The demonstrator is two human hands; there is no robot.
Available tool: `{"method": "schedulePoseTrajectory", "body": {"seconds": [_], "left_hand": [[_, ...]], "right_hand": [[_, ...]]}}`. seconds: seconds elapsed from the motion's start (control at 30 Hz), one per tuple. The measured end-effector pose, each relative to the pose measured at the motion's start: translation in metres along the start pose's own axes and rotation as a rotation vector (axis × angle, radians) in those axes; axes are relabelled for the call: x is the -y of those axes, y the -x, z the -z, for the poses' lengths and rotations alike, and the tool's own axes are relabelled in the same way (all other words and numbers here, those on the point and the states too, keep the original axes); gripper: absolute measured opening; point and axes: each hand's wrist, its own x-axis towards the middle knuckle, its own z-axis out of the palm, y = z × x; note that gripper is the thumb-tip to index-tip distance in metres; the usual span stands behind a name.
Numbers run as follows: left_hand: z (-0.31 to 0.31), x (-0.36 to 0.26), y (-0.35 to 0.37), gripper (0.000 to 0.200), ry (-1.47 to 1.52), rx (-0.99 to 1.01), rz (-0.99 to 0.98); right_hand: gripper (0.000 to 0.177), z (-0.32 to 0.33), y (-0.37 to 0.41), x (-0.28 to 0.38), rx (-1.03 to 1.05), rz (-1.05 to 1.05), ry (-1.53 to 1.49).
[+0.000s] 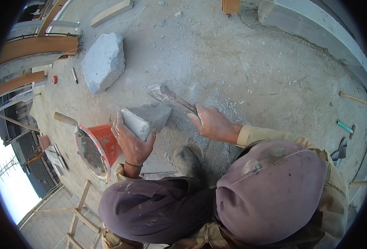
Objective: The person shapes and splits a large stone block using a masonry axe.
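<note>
A rough grey block [144,120] is held near the middle of the view by my left hand [133,143], its fingers spread round the block's left and lower sides. My right hand [212,123] is closed round the handle of a dusty hammer [171,97]. The hammer's head lies up and to the left of that hand, just above the block and apart from it. A larger pale slab piece [104,63] rests on the floor farther up and to the left.
An orange bucket [109,143] with grey mix stands left of my left hand, a trowel [66,119] at its rim. My boot [187,162] is below the block. Rubble [233,106] lies by my right hand. A tape measure [54,79] lies at the left.
</note>
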Motion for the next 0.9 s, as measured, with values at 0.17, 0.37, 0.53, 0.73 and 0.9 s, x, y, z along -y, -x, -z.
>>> {"method": "schedulePoseTrajectory", "body": {"seconds": [0.17,0.37,0.53,0.73,0.9], "left_hand": [[-0.003,0.002,0.000,0.116,-0.022,-0.006,-0.024],[-0.005,0.003,-0.005,0.116,0.007,-0.045,-0.029],[-0.005,-0.004,-0.001,0.114,0.030,-0.058,0.024],[-0.004,-0.006,-0.001,0.115,0.073,-0.032,0.067],[-0.004,0.004,0.002,0.115,0.017,-0.031,0.002]], "right_hand": [[0.038,0.000,-0.010,-0.006,0.031,0.005,0.074],[0.037,-0.005,-0.011,-0.027,0.062,-0.024,0.157],[0.037,0.001,0.006,-0.028,0.049,-0.034,0.162],[0.038,-0.008,-0.004,-0.018,0.064,0.009,0.128],[0.038,0.005,0.004,-0.008,0.016,0.042,0.137]]}}
